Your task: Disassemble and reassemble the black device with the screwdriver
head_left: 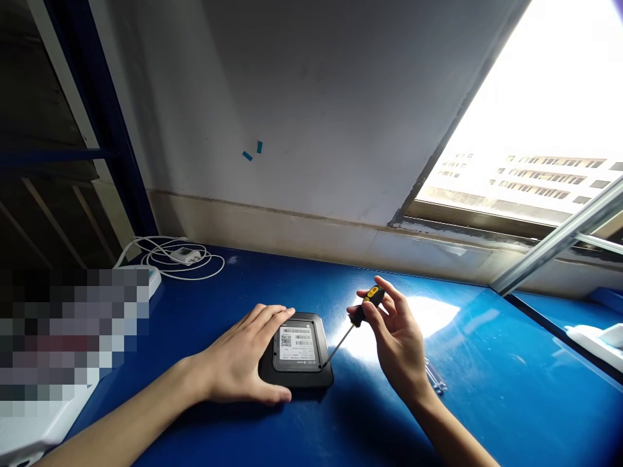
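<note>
While the left hand [238,363] spans its left side, the black device [302,353] lies flat on the blue bench [233,428], roughly centred below the wall. Appearance: shallow, squarish housing with rounded corners and a dark, matt-looking finish; the outer rim surrounds a slightly distinct inner panel. On this panel sits a pale label [298,344] with a square code at its left, barcodes at its right and lines of print too small to read. Small dark spots, possibly screw positions, show at the panel's corners.

Left hand: thumb spread away from the fingers, thumb along the near edge, fingertips reaching over the far left part; it has hold of the device. Right hand [402,347]: fingers closed to a light pinch around the black-and-yellow handle of a screwdriver [359,316], raised to the right of the housing. The thin shaft slants down and left, its tip at the near right corner of the panel; whether it is seated in a screw cannot be told.

Surroundings: a clear item [435,377] lies beside the right wrist, partly hidden by it, contents unclear. Toward the far left of the bench, a white cable [195,279] lies in loose loops around a white adapter [186,255].
</note>
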`<move>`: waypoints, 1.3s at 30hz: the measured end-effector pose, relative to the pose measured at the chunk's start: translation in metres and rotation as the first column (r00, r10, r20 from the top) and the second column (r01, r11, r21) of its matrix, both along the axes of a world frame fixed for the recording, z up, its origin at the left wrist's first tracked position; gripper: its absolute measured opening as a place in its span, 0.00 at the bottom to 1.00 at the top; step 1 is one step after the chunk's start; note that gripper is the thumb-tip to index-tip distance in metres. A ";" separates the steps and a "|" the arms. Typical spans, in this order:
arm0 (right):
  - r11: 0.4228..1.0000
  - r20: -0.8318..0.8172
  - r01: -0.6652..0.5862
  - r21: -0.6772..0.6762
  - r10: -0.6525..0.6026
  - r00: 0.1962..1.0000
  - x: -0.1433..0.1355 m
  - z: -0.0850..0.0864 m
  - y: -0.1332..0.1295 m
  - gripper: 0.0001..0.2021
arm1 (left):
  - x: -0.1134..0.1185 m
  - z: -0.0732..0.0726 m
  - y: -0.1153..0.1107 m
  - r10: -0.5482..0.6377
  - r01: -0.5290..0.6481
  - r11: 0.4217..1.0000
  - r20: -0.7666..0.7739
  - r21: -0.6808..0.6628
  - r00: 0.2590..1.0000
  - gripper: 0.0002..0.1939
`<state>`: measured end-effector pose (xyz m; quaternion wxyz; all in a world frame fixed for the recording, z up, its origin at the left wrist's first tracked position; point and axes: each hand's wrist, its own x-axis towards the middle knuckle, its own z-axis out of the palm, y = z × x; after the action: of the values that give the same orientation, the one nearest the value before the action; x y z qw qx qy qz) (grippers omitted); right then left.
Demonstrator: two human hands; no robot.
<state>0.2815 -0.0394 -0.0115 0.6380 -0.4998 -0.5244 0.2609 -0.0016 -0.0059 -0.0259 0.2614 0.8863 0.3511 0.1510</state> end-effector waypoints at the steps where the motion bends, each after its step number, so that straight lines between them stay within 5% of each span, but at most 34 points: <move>1: 1.000 -0.004 -0.002 0.004 0.002 1.000 0.000 0.000 0.000 0.25 | 0.000 -0.001 0.000 0.000 0.000 1.000 0.004 0.000 1.000 0.58; 14: 0.997 0.026 -0.056 0.045 0.055 0.998 0.000 0.003 -0.006 0.21 | 0.001 -0.001 0.001 -0.005 0.004 1.000 0.016 0.005 1.000 0.58; 20: 0.997 0.136 0.064 0.044 -0.069 0.988 0.004 0.002 -0.004 0.20 | 0.000 -0.004 0.002 -0.010 0.010 1.000 0.028 -0.005 1.000 0.59; 25: 0.997 0.014 -0.073 0.010 0.073 0.997 0.004 0.002 -0.002 0.24 | 0.000 -0.001 0.001 -0.014 0.014 1.000 0.040 0.006 0.999 0.58; 30: 0.999 0.088 0.049 -0.010 -0.048 0.995 0.006 0.002 -0.002 0.20 | 0.001 0.003 0.001 -0.014 0.014 0.999 -0.001 -0.030 1.000 0.58; 36: 0.997 -0.035 -0.078 -0.013 0.077 0.996 0.007 0.002 -0.001 0.22 | 0.002 0.009 -0.002 0.001 -0.002 0.999 -0.022 -0.040 1.000 0.59; 39: 0.999 0.044 -0.001 -0.048 0.004 0.999 0.007 0.003 -0.001 0.25 | 0.003 0.012 -0.003 -0.001 -0.002 0.998 -0.037 -0.064 0.999 0.59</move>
<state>0.2888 -0.0402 -0.0088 0.6140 -0.5198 -0.5325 0.2631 0.0009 -0.0087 -0.0141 0.2830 0.8801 0.3608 0.1232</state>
